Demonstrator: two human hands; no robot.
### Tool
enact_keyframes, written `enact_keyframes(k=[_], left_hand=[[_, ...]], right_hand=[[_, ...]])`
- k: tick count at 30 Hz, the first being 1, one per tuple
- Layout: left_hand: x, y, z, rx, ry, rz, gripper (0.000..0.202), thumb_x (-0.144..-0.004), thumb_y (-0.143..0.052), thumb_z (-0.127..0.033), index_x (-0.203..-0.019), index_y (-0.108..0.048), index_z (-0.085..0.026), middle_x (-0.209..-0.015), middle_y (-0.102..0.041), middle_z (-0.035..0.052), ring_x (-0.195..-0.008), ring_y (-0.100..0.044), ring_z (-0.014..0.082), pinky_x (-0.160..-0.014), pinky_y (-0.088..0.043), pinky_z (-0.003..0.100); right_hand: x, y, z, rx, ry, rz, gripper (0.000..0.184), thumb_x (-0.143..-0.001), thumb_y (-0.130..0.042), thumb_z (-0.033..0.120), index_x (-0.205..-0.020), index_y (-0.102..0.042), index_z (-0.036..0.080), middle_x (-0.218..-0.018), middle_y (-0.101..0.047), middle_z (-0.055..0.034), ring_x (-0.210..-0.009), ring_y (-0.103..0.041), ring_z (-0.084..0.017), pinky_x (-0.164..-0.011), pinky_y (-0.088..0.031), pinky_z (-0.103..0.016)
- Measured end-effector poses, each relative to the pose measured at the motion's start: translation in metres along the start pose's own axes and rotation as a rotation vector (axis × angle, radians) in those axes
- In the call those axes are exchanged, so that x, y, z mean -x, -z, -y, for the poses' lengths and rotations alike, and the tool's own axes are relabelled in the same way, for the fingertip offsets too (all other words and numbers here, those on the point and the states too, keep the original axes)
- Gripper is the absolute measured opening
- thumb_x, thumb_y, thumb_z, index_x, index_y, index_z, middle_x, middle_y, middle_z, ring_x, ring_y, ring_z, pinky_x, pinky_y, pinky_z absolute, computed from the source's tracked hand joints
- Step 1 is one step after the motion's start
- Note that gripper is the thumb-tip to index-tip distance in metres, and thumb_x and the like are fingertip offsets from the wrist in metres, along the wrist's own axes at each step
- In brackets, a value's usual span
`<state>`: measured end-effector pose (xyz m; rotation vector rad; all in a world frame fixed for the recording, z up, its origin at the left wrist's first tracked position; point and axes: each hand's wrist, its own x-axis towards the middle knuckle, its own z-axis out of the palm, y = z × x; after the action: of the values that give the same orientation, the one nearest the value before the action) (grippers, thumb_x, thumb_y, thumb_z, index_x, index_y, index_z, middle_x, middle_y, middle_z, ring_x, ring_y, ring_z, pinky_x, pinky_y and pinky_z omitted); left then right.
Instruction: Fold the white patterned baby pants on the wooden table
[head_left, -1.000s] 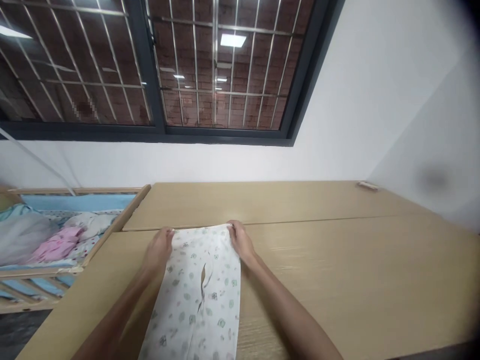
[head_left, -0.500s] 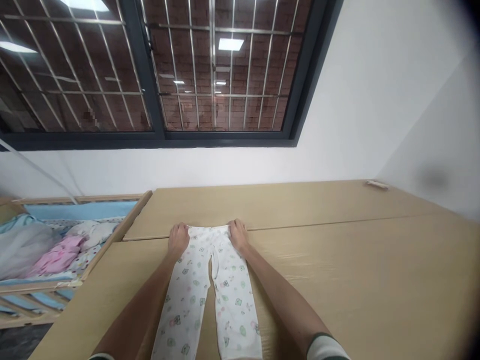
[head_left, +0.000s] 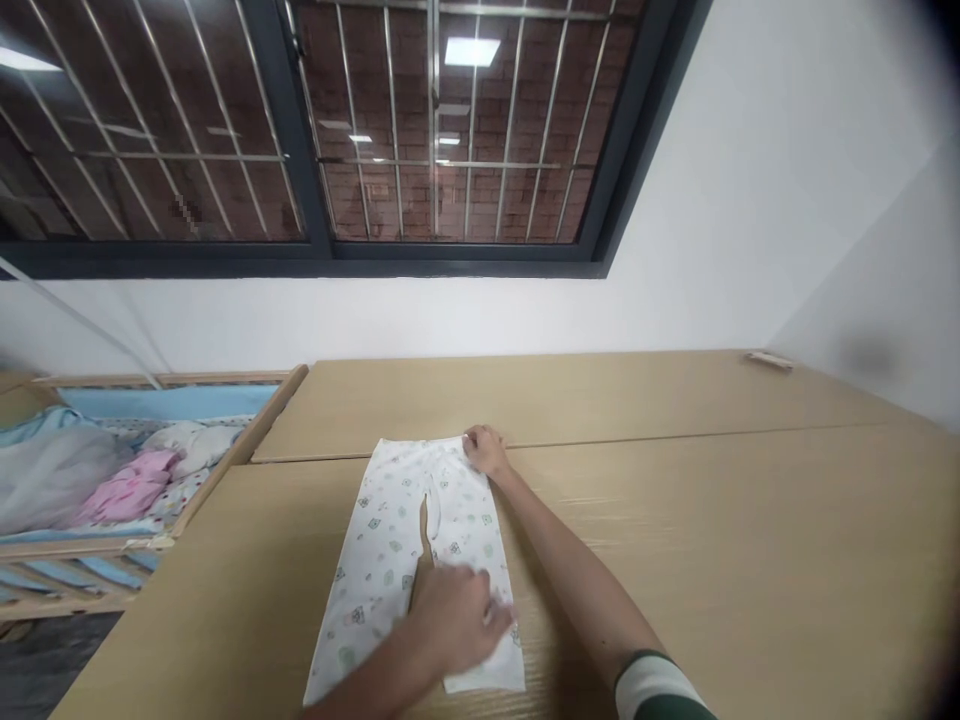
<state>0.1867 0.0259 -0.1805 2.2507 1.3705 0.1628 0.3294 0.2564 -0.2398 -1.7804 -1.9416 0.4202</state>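
Since the earlier frame, the left hand had left the waistband's left corner and come down to the lower part of the right trouser leg, while the right hand stayed at the waistband's right corner.

From the head camera, the printed baby trousers lay flat on the wooden table, waistband toward the far side beside the seam between the two tabletop boards, legs running toward the near edge and slightly apart. The left hand rested on the right leg near its hem, fingers loosely curled and blurred, so whether it pinched the cloth could not be told. The right hand pressed on the waistband corner with bent fingers; a grip could not be made out either.

Off the table's left edge stood a wooden cot holding pink clothing. A small wooden piece lay at the far right corner. A barred window filled the wall above.
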Motion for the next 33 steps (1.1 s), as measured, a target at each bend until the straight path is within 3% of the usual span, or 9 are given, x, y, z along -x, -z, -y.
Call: enact_keyframes(k=[3,7,11,16,20,25,29,33], left_hand=[[0.016,-0.024,-0.030,-0.064,-0.039,0.122,0.056,-0.093,-0.042,-0.059,-0.085,-0.074,-0.014,-0.085,-0.072,0.0221,-0.085,-0.068,0.0392,-0.079,-0.048,0.052],[0.018,-0.037,-0.039,-0.074,0.002,0.079,0.046,-0.089,-0.048,-0.052,-0.089,-0.078,-0.017,-0.085,-0.072,0.0232,-0.088,-0.068,0.0412,-0.085,-0.046,0.058],[0.019,-0.035,-0.036,-0.061,-0.017,0.071,0.029,-0.086,-0.053,-0.039,-0.088,-0.077,-0.022,-0.084,-0.072,0.0203,-0.086,-0.069,0.0372,-0.081,-0.048,0.054],[0.042,-0.013,-0.026,0.040,0.053,0.038,0.032,-0.091,-0.042,-0.029,-0.084,-0.071,-0.020,-0.089,-0.073,0.0142,-0.088,-0.069,0.0312,-0.075,-0.047,0.042],[0.074,-0.002,0.006,0.184,0.206,-0.059,0.028,-0.092,-0.041,-0.029,-0.075,-0.061,-0.024,-0.078,-0.069,0.0054,-0.081,-0.066,0.0236,-0.071,-0.042,0.033],[0.121,-0.008,0.078,0.278,0.385,-0.213,0.033,-0.096,-0.037,-0.040,-0.070,-0.050,-0.025,-0.068,-0.063,0.0014,-0.071,-0.061,0.0206,-0.067,-0.039,0.030],[0.151,-0.014,0.121,0.252,0.530,-0.197,0.037,-0.098,-0.033,-0.043,-0.076,-0.055,-0.024,-0.077,-0.069,0.0034,-0.076,-0.066,0.0228,-0.066,-0.041,0.031],[0.162,-0.019,0.135,0.149,0.636,-0.122,0.032,-0.098,-0.033,-0.035,-0.085,-0.060,-0.025,-0.089,-0.075,0.0057,-0.087,-0.071,0.0255,-0.069,-0.044,0.031]], right_hand=[[0.000,0.003,-0.003,-0.050,0.000,0.028,0.013,-0.092,-0.058,0.023,-0.101,-0.066,0.019,-0.099,-0.069,-0.0051,-0.100,-0.060,-0.022,-0.095,-0.034,-0.037],[0.002,0.009,-0.003,-0.122,-0.011,0.039,0.017,-0.087,-0.061,0.018,-0.103,-0.063,0.019,-0.091,-0.070,-0.0013,-0.089,-0.061,-0.019,-0.090,-0.038,-0.034],[0.004,0.015,0.005,-0.220,-0.011,0.039,0.019,-0.085,-0.059,0.015,-0.103,-0.062,0.019,-0.085,-0.069,0.0002,-0.079,-0.062,-0.016,-0.078,-0.044,-0.028],[0.001,0.015,0.025,-0.327,-0.012,0.021,0.017,-0.084,-0.062,0.018,-0.101,-0.062,0.019,-0.080,-0.067,0.0003,-0.073,-0.062,-0.015,-0.068,-0.046,-0.025],[-0.007,0.005,0.054,-0.380,-0.016,0.024,0.017,-0.083,-0.063,0.020,-0.100,-0.062,0.019,-0.077,-0.066,0.0013,-0.069,-0.061,-0.015,-0.065,-0.046,-0.024],[-0.016,-0.021,0.107,-0.408,-0.017,0.047,0.019,-0.081,-0.063,0.020,-0.100,-0.061,0.019,-0.081,-0.066,0.0007,-0.071,-0.062,-0.014,-0.065,-0.046,-0.023],[-0.018,-0.048,0.145,-0.390,-0.035,0.067,0.017,-0.080,-0.061,0.015,-0.097,-0.060,0.020,-0.085,-0.066,-0.0010,-0.074,-0.062,-0.015,-0.065,-0.044,-0.024],[-0.018,-0.069,0.167,-0.334,-0.045,0.092,0.018,-0.079,-0.061,0.011,-0.094,-0.059,0.020,-0.090,-0.067,-0.0034,-0.079,-0.062,-0.017,-0.066,-0.042,-0.025]])
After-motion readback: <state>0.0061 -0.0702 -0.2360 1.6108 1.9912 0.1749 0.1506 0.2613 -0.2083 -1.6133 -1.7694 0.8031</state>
